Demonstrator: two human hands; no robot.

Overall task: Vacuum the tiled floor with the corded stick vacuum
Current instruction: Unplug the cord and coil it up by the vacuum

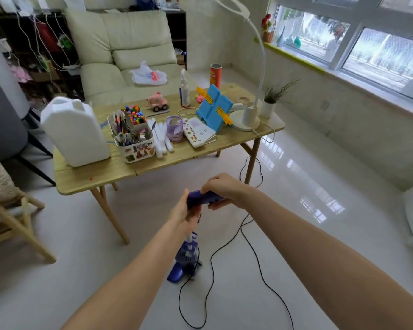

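— Where is the vacuum?

— The purple stick vacuum stands upright on the pale tiled floor, just in front of the wooden table. Its floor head rests on the tiles, and its handle rises toward the camera, level with the table's near edge.

— And the hands?

— Both are on that handle. The right hand comes over the top, fingers curled round it and thumb underneath. The left hand takes it from the near-left end, fingers wrapped round the lower part of the grip.

— The cord?

— The black cord loops across the tiles to the right of the vacuum and runs on toward the table's right front leg.

— What's on the table?

— Near its left front corner, a big white jug. Right of that, a caddy of pens and brushes, then a lilac cup and a notebook. Farther back, a blue stand, a white ring lamp, a small potted plant, a spray bottle and a red tube can.

— Behind the table?

— A cream sofa with a plastic bag on its seat. To the table's right, a window.
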